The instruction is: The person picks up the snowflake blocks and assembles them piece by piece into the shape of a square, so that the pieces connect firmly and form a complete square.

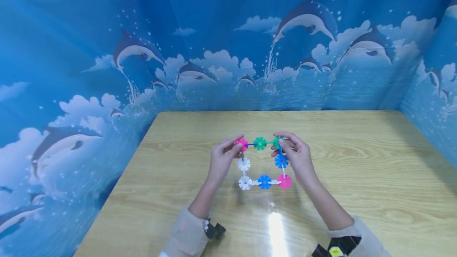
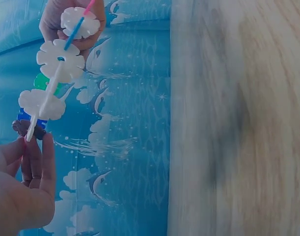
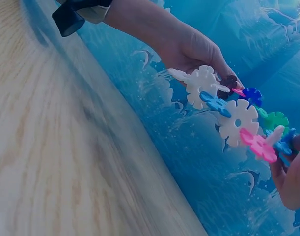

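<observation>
A ring of interlocking plastic snowflake discs hangs between both hands above the table, forming a rough square in the head view. My left hand (image 1: 223,156) pinches the pink disc (image 1: 242,144) at its upper left corner. At the upper right corner my right hand (image 1: 297,154) pinches a green disc (image 1: 277,142), partly covered by the fingers. Another green disc (image 1: 260,143) sits between them along the far side. White discs (image 1: 244,164) run down the left, a blue disc (image 1: 265,182) is midway along the near side, and a second pink disc (image 1: 284,181) marks the lower right corner.
Below the hands lies a wood-grain table (image 1: 178,150), with a bright light reflection near its front. A blue curtain (image 1: 221,43) printed with dolphins and clouds stands behind it and along both sides. Dark camera mounts (image 1: 214,230) are strapped at the cuffs.
</observation>
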`<state>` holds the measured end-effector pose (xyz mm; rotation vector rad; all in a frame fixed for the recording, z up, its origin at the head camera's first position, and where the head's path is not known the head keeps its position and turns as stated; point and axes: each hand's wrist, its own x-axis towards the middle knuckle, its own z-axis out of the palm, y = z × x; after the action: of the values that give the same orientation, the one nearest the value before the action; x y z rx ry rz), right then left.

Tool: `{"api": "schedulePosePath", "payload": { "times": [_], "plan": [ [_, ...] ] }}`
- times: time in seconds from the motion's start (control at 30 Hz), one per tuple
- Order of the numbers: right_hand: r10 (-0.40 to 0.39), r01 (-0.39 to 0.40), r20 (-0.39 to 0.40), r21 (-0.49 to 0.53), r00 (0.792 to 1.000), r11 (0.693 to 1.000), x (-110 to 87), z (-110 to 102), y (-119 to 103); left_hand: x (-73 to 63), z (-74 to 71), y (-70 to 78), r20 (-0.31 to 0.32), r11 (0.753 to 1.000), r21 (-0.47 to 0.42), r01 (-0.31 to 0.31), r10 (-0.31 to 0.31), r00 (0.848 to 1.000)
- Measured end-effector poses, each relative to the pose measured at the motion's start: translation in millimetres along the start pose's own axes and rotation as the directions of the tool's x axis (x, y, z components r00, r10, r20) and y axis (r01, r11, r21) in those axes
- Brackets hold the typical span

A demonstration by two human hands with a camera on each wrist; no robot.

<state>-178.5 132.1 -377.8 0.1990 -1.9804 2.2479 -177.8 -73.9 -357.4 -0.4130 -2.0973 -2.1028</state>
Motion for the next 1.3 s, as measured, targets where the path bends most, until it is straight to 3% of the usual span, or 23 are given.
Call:
{"api": "schedulePosePath", "payload": {
  "times": [0.57, 0.9, 0.97, 1.13, 1.3],
  "plan": [
    [0.013, -0.011, -0.067, 0.025, 0.998, 1.0, -4.8, 6.3, -1.6, -0.3, 0.4, 2.2, 0.024, 0.999, 0.036, -0.016, 0.015, 1.0],
    [0.042, -0.044, -0.061, -0.042, 0.997, 0.998, -5.1, 6.0, 2.6, -1.1, 0.7, 6.2, 0.019, 0.994, 0.102, -0.034, 0.033, 0.999],
    [0.037, -0.039, -0.059, -0.037, 0.998, 0.999, -4.1, 5.1, 2.8, -0.3, 0.7, 3.5, 0.023, 0.995, 0.097, -0.037, 0.035, 0.999],
    [0.011, -0.012, -0.041, -0.023, 0.999, 1.0, -1.2, 0.6, 1.6, 5.5, 1.5, -19.3, 0.03, 0.998, 0.049, -0.03, 0.028, 0.999],
    [0.007, -0.007, 0.017, -0.05, 1.0, 0.999, 0.1, -3.8, 3.1, 7.7, 0.4, -31.6, 0.01, 0.999, -0.005, 0.035, -0.035, 0.999]
  ]
}}
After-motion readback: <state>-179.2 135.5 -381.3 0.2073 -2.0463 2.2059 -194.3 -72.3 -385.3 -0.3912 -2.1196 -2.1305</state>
